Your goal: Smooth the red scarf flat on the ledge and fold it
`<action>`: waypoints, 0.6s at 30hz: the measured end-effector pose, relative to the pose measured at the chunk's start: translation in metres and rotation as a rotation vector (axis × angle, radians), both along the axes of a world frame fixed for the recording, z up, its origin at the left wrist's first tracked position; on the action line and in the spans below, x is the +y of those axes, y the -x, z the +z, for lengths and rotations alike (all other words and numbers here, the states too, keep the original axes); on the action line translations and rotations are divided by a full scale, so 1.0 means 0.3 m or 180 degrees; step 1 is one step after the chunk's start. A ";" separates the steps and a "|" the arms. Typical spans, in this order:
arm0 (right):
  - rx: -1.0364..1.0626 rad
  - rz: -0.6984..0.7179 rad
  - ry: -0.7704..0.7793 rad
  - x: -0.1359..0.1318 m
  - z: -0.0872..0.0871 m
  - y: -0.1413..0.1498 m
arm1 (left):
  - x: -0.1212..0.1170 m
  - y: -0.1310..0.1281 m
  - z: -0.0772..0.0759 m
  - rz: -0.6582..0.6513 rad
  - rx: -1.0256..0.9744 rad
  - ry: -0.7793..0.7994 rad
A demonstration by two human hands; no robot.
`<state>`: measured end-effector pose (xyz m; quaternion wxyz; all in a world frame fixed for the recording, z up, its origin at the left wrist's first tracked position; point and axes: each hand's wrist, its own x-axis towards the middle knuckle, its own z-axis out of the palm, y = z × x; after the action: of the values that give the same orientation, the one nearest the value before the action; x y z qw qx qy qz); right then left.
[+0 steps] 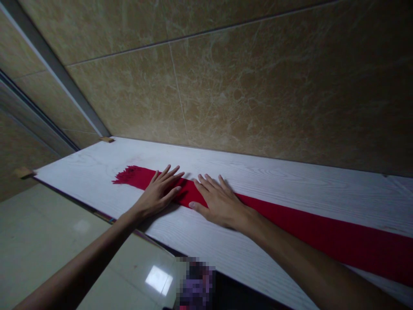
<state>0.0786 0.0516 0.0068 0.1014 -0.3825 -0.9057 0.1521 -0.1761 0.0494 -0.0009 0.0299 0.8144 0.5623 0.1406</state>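
Note:
A long red scarf [309, 226] lies stretched flat along a white wood-grain tabletop [258, 262], its fringed end towards the left and its other end running out of view at the right. My left hand [160, 189] rests on the scarf not far from the fringe, palm down with fingers spread. Close beside it, my right hand [219, 200] also lies palm down across the scarf, fingers stretched out and thumb apart. Neither hand grips the cloth. Both palms hide parts of the scarf beneath them.
Behind the table rises a brown marble-tiled wall [241, 86]. Small wooden blocks [25, 173] sit at the table's left corners. A pale, glossy tiled floor [64, 241] shows below the front edge. A pixelated patch [196, 284] covers something at the bottom middle.

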 end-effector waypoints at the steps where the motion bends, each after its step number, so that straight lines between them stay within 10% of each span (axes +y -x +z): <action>1: -0.0020 0.0025 -0.0017 -0.003 -0.007 0.001 | 0.001 0.000 -0.001 0.0009 0.0023 0.0013; 18: 0.0067 0.0021 0.0020 -0.014 0.008 -0.009 | 0.023 -0.009 -0.020 0.0083 0.0323 0.0300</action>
<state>0.0813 0.0473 0.0092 0.1092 -0.3783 -0.9053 0.1593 -0.1735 0.0562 -0.0070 0.0378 0.8107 0.5796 0.0729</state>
